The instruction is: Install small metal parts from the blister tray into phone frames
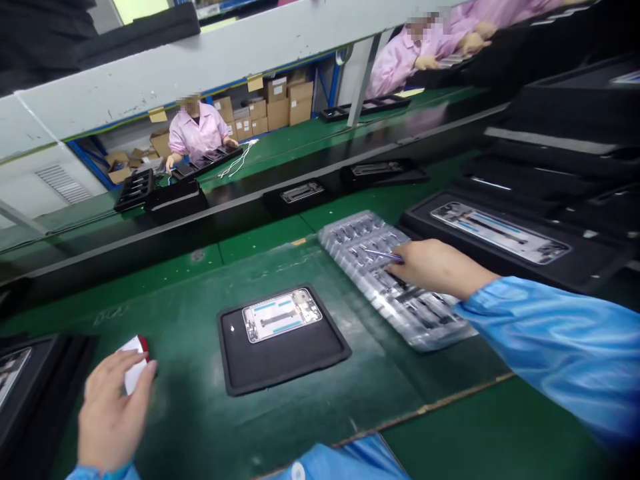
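My left hand is closed around a small white object with a red edge, low over the green mat on the left. In my right hand are thin metal tweezers, their tips over a clear plastic blister tray. Small dark parts sit in several of its pockets. Between my hands a silver phone frame with blue strips and a dark flex strip lies in a black foam tray. My right fingertips are partly hidden from view.
Another phone frame rests in black foam at the right, beside stacked black trays. More black trays stand at the left edge. Two trays with frames lie on the dark conveyor. Co-workers in pink sit across it.
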A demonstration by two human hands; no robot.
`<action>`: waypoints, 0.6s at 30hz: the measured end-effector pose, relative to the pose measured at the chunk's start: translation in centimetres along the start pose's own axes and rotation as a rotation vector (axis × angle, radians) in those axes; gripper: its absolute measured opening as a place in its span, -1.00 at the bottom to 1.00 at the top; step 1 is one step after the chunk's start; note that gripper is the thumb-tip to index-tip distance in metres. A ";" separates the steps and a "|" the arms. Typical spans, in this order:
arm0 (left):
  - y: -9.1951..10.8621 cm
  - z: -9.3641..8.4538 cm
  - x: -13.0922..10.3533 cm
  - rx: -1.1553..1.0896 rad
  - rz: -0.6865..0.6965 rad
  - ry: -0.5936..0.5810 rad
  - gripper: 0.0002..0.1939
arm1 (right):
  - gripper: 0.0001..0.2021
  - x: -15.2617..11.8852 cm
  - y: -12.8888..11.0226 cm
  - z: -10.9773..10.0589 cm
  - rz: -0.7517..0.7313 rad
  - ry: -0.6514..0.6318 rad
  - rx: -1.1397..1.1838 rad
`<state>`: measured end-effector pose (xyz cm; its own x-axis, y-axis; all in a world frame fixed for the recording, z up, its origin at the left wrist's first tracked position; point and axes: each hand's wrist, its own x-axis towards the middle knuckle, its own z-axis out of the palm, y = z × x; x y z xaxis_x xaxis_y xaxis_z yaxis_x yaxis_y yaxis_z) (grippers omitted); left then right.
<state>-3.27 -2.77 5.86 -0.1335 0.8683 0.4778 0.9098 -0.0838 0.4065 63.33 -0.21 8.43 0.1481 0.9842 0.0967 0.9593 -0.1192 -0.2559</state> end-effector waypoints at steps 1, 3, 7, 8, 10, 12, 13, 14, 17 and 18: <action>1.2 0.8 -1.1 -0.056 0.061 -0.015 -0.63 | -0.64 -0.1 -0.1 0.2 0.004 0.006 -0.008; 3.9 2.4 -3.2 -0.155 0.176 -0.073 -0.69 | -0.61 -0.4 -0.4 0.5 0.010 0.017 -0.016; 9.1 4.4 -5.3 -0.296 0.302 -0.117 -0.82 | -0.62 -0.8 -0.6 0.1 0.039 0.056 -0.015; 10.1 4.5 -5.5 -0.334 0.317 -0.131 -0.85 | -0.63 -0.8 -0.6 -0.2 0.056 0.077 -0.013; 11.8 4.5 -5.5 -0.432 0.332 -0.159 -0.88 | -0.65 -0.8 -0.5 -1.0 0.096 0.125 -0.002; 13.3 4.4 -5.6 -0.540 0.336 -0.190 -0.89 | -0.66 -0.9 -0.6 -2.2 0.140 0.181 0.014; 13.9 4.3 -5.6 -0.591 0.336 -0.208 -0.89 | -0.65 -1.1 -0.8 -2.8 0.158 0.208 0.024; 14.6 4.2 -5.6 -0.638 0.336 -0.227 -0.89 | -0.65 -1.4 -1.2 -3.4 0.168 0.230 0.036; 16.5 4.2 -5.9 -0.762 0.346 -0.292 -0.90 | -0.60 -2.9 -3.4 -4.7 0.156 0.275 0.104; 17.2 4.2 -6.0 -0.799 0.348 -0.310 -0.90 | -0.57 -3.7 -4.6 -4.8 0.129 0.269 0.180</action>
<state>14.80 -7.37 6.68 0.3124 0.8135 0.4906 0.3221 -0.5766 0.7509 59.49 -3.90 13.85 0.3462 0.8900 0.2966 0.8743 -0.1914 -0.4460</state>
